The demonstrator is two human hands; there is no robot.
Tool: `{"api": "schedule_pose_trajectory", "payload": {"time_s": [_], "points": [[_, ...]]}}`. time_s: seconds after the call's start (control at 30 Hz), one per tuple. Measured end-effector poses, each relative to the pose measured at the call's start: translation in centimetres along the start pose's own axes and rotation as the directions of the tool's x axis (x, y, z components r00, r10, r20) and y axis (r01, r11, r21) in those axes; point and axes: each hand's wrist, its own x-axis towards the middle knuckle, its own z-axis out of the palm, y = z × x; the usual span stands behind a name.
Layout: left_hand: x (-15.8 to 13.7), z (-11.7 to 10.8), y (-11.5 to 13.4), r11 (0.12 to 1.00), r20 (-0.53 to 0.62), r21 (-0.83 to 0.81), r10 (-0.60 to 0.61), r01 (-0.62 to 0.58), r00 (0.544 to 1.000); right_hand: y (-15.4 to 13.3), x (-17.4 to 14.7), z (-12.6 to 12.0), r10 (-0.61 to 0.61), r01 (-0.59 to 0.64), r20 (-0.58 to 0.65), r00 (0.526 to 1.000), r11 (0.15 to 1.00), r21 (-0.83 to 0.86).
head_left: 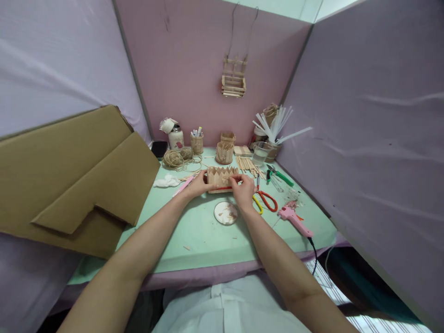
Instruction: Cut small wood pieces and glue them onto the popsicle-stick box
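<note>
Pink back wall, with one small wooden hanging basket on cords. Worktop, pale green cloth. At its middle, one wooden box with a zigzag rim and a red strip low along the front. Left hand: closed about the box's left end, thumb to the front. Right hand: thumb and fingertips drawn together at the front face, right of centre; cannot tell whether they pinch a small piece. Nearer the person, below the box: one round white dish. Right side: red-handled scissors, green-handled pliers, pink glue gun. Behind: loose wooden sticks, twine ball, cup of markers. Far left: folded cardboard, leaning.
</note>
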Motion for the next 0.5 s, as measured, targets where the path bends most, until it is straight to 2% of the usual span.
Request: {"api": "schedule_pose_trajectory", "payload": {"time_s": [0.23, 0.5], "points": [[0.14, -0.01, -0.23, 1.0, -0.002, 0.005, 0.014, -0.014, 1.0, -0.2, -0.29, -0.13, -0.108, 0.108, 0.003, 0.994, 0.991, -0.08], [0.13, -0.07, -0.38, 1.0, 0.004, 0.004, 0.021, -0.021, 1.0, -0.27, -0.24, -0.2, -0.157, 0.158, 0.02, 0.987, 0.98, -0.119]]}}
